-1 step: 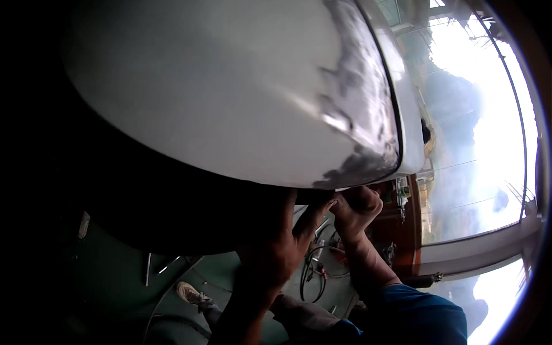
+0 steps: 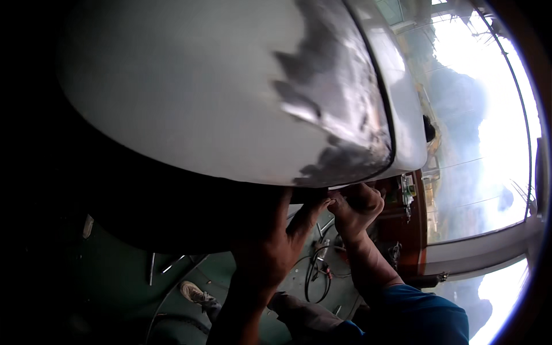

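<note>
A white, curved car body panel (image 2: 190, 103) fills the upper view. Its right part carries a grey, bare-looking patch (image 2: 339, 98) with ragged edges, beside a dark seam. Under the panel's lower edge, my left hand (image 2: 267, 247) reaches up with thumb and forefinger stretched apart; the other fingers are lost in shadow. Its thumb tip comes close to my right hand (image 2: 359, 210), whose fingers are curled closed just beneath the panel's lower right corner. Whatever the right hand pinches is hidden.
On the green floor lie a dark hose (image 2: 310, 282) and metal rods (image 2: 152, 269). A light shoe (image 2: 191, 291) shows at lower left. Bright windows (image 2: 494, 144) and a reddish-brown cabinet (image 2: 411, 230) stand at right. Deep shadow covers the left side.
The view has shifted slightly: the grey patch now lies farther left and shows wider. Both hands keep nearly the same place under the panel's edge.
</note>
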### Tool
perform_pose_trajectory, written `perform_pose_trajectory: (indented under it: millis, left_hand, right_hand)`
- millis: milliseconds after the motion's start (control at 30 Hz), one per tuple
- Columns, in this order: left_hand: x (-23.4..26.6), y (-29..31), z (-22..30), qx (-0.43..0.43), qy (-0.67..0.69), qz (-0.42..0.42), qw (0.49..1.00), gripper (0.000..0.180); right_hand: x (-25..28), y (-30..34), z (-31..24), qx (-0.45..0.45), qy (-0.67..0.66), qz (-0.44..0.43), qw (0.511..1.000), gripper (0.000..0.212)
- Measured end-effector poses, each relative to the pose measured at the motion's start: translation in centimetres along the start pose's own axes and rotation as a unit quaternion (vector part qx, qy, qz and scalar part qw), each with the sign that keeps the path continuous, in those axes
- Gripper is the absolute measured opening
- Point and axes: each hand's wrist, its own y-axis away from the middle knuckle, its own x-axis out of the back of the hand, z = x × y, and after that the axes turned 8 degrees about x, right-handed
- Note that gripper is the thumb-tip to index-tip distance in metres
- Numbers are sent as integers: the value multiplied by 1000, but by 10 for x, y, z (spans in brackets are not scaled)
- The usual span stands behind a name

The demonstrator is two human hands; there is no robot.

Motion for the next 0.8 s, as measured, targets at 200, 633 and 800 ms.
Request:
perform_pose_trajectory:
  millis: [200,633,800]
  left_hand:
    - [-7,0,3,4,7,-1,1000,40]
    - [-22,2,-4,19,-20,85,996,44]
    - [-24,6,-6,10,-45,112,993,50]
  right_hand:
    - [12,0,28,78,-67,-35,994,22]
    - [40,15,97,-160,-300,231,912,78]
    - [39,11,105,-153,-344,229,898,79]
